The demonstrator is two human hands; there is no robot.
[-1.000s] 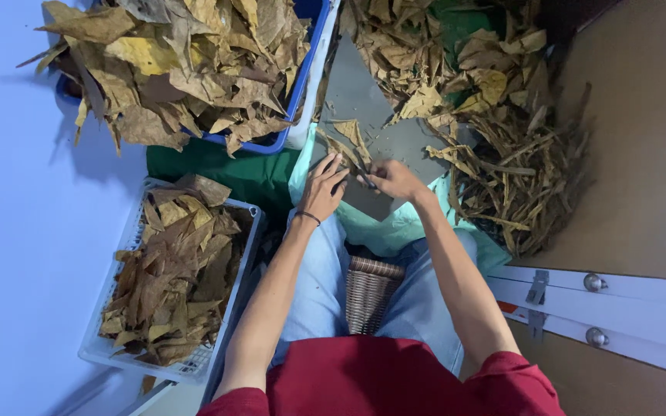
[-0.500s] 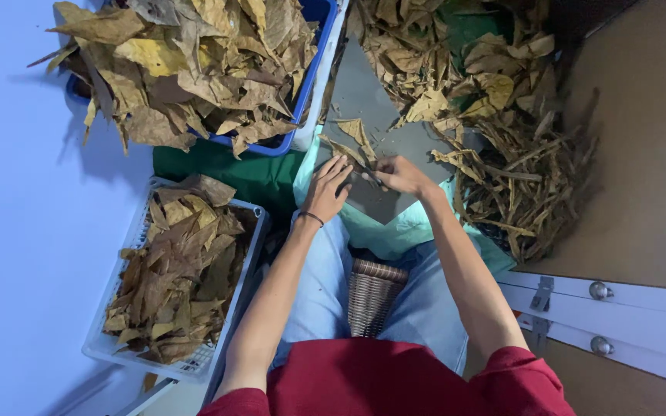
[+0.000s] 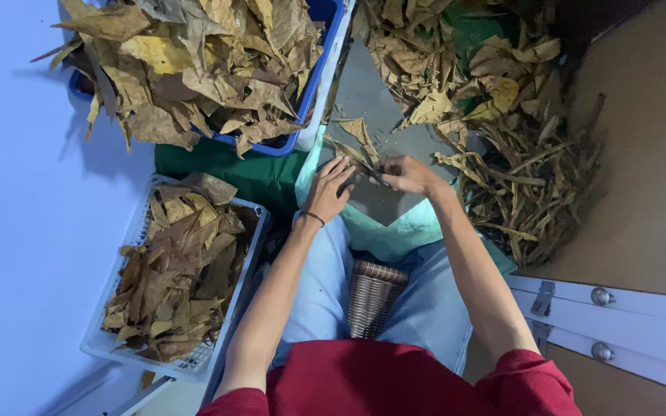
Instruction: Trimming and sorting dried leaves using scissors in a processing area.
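Note:
A dry brown leaf [image 3: 358, 143] lies across a grey board [image 3: 375, 202] on my lap. My left hand [image 3: 327, 190] rests on the leaf's near end, fingers spread and pressing down; a thin band circles the wrist. My right hand [image 3: 408, 174] is closed on the leaf's right side, pinching it near its stem. What lies between those fingers is hidden.
A blue crate [image 3: 319, 73] heaped with dry leaves stands far left. A white basket [image 3: 129, 362] of leaves sits at my left. A pile of leaves and stems [image 3: 518, 162] spreads on the right. A woven basket [image 3: 371, 296] sits between my knees.
Both hands stay on the leaf with only small shifts; the view has drifted slightly, so everything sits a little lower in frame.

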